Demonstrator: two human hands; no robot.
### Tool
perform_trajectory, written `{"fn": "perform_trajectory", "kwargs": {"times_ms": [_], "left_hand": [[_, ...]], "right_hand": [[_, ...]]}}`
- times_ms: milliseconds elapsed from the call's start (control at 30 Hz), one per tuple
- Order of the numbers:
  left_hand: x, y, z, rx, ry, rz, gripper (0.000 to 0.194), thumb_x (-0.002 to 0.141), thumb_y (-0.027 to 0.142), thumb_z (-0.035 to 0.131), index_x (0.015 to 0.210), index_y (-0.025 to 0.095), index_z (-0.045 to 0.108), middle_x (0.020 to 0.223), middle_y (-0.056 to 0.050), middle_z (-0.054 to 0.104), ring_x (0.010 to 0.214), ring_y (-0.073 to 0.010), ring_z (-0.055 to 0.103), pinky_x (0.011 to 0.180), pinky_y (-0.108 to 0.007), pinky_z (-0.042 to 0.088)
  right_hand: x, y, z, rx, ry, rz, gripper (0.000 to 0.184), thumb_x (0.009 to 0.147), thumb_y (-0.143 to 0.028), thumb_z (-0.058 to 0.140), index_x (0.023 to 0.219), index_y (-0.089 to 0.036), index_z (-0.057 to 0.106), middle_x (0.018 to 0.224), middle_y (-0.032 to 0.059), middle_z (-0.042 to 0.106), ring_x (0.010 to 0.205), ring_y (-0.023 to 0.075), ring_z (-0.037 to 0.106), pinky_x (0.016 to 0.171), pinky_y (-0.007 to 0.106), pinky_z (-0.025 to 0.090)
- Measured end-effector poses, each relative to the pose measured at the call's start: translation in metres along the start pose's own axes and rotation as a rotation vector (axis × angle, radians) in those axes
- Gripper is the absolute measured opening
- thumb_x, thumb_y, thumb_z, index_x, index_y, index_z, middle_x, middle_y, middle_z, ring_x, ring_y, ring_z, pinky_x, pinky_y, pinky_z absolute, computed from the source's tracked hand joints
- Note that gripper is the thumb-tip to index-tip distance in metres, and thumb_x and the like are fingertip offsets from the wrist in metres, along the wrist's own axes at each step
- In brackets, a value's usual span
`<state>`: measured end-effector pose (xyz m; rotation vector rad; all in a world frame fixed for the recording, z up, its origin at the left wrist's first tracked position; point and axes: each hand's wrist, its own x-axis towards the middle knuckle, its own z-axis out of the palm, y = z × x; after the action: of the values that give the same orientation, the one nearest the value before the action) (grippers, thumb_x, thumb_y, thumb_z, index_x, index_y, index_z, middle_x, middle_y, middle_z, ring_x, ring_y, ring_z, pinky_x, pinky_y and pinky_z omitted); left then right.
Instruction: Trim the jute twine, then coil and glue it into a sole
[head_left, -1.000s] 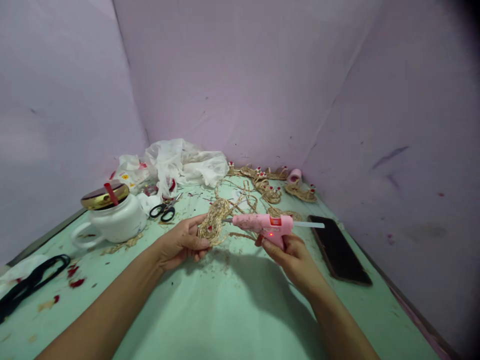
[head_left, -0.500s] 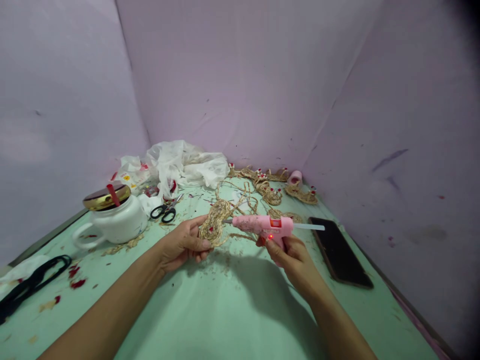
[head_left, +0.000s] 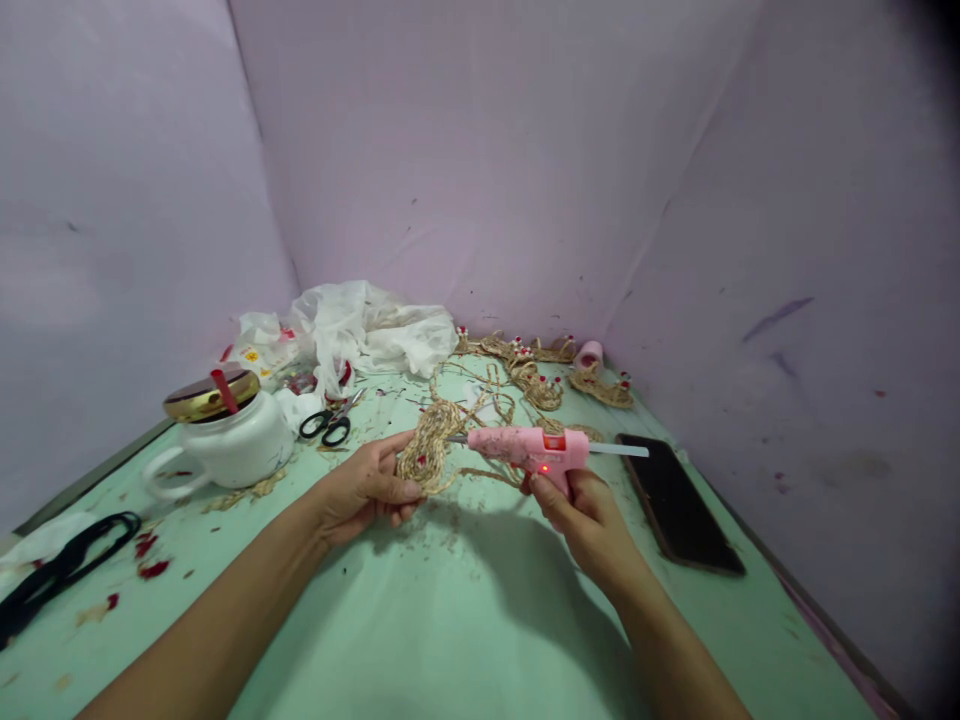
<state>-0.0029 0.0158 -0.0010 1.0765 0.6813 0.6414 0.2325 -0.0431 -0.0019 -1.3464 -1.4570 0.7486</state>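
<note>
Between the thumb and fingers of my left hand (head_left: 375, 482) is a coiled piece of braided straw cord (head_left: 433, 445), shaped like a small sole, with a red spot near its lower end. A loose tail of the cord runs right from it. My right hand (head_left: 581, 510) is wrapped round the handle of a pink glue gun (head_left: 529, 448), whose red light is lit. The gun points left, its metal nozzle at the right edge of the coil; whether it touches I cannot tell. A whitish glue stick (head_left: 619, 451) sticks out of its back.
On the green table (head_left: 375, 640) stand a white mug (head_left: 240, 440) with a gold lid, black-handled scissors (head_left: 326, 425) and white plastic bags (head_left: 375, 325). Several straw slippers (head_left: 536, 385) lie at the back. A phone (head_left: 682, 510) lies right, a black cord (head_left: 67, 565) left.
The glue gun has shifted very slightly to the right and up along the coil's edge. My left hand and the coil have hardly moved.
</note>
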Motion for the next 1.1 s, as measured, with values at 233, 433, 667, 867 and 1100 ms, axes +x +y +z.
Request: {"fn": "perform_trajectory", "kwargs": {"times_ms": [233,433,667,867,1100], "left_hand": [[0.0000,0.0004,0.0007,-0.006,0.016,-0.001,0.072,0.059,0.016,0.073,0.124,0.017,0.042,0.071,-0.001,0.060,0.045,-0.0069,0.053,0.037,-0.014,0.042],[-0.0001,0.0009,0.0013,-0.015,0.009,0.008,0.071,0.058,0.017,0.073,0.123,0.017,0.044,0.071,-0.001,0.060,0.044,-0.0066,0.052,0.038,-0.014,0.042],[-0.0009,0.0008,0.0022,0.009,0.026,-0.007,0.072,0.058,0.016,0.073,0.123,0.016,0.043,0.069,-0.001,0.060,0.044,-0.0069,0.053,0.037,-0.014,0.042],[-0.0002,0.0007,0.0021,-0.004,0.024,-0.019,0.075,0.057,0.016,0.074,0.125,0.015,0.041,0.071,-0.002,0.061,0.045,-0.0066,0.052,0.038,-0.014,0.043],[-0.0020,0.0003,0.0007,-0.002,-0.017,-0.032,0.071,0.058,0.014,0.072,0.123,0.015,0.043,0.070,-0.002,0.060,0.045,-0.0057,0.051,0.039,-0.014,0.043]], "right_hand": [[0.0008,-0.0004,-0.0008,0.010,0.077,0.019,0.030,0.072,-0.045,0.054,0.061,-0.016,0.052,0.048,-0.0044,0.039,0.044,0.0102,0.034,0.040,0.023,0.026],[0.0015,0.0014,-0.0005,0.015,0.090,0.032,0.030,0.072,-0.045,0.053,0.062,-0.017,0.049,0.049,-0.0048,0.038,0.045,0.0103,0.033,0.041,0.024,0.026],[0.0020,0.0013,-0.0007,0.020,0.127,0.035,0.028,0.072,-0.044,0.053,0.062,-0.018,0.048,0.050,-0.0041,0.042,0.045,0.0109,0.036,0.042,0.024,0.027],[0.0031,0.0000,0.0007,0.053,0.160,0.018,0.028,0.070,-0.044,0.055,0.061,-0.017,0.049,0.048,-0.0045,0.041,0.043,0.0099,0.034,0.040,0.024,0.026],[0.0058,0.0054,-0.0011,0.142,0.168,0.109,0.032,0.070,-0.047,0.058,0.066,-0.016,0.053,0.048,-0.0047,0.044,0.043,0.0091,0.037,0.039,0.022,0.026]]}}
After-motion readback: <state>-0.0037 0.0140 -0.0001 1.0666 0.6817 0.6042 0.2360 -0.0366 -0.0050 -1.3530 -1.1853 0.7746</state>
